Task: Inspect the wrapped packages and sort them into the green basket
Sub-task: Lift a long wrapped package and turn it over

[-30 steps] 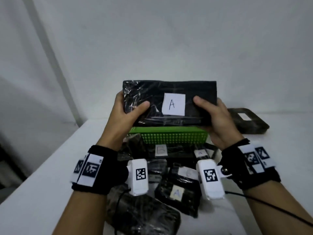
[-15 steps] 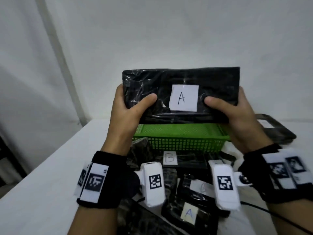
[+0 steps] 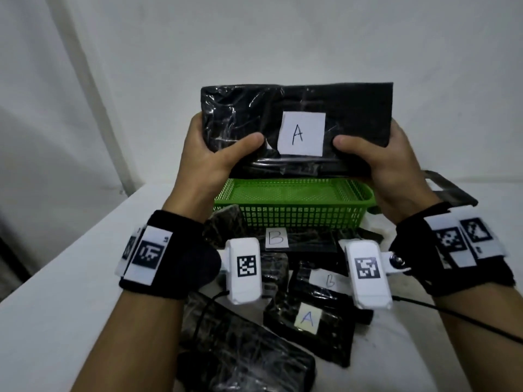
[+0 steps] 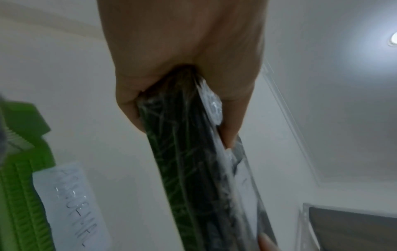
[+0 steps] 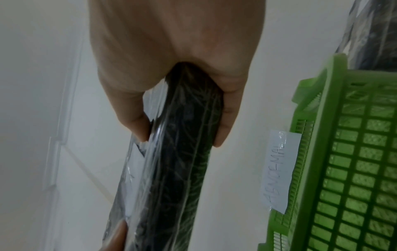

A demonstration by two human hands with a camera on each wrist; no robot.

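Both hands hold one black film-wrapped package (image 3: 297, 128) up at chest height, face toward the head camera, likely so its white "A" label (image 3: 302, 133) can be read. Left hand (image 3: 209, 154) grips the left end, thumb across the front, fingers curled behind; right hand (image 3: 382, 162) does the same on the right end. Wrist views confirm: the package is seen edge-on, pinched between thumb and fingers on each side. Package is clear of the table, directly above and touching nothing of the green basket (image 3: 294, 213), which looks empty from here, mesh bottom visible. A taped paper note (image 5: 279, 169) sits on the basket's outer wall, writing unreadable. On the white table (image 3: 70, 278), just in front of the basket, a loose pile of more wrapped packages waits: two marked "B" (image 3: 276, 237), one marked "A" (image 3: 307, 319), others with no label showing. Another dark package (image 3: 450, 190) lies right of the basket. Judgement: inspection step, sorting barely begun; lowering straight down would land it in the basket.
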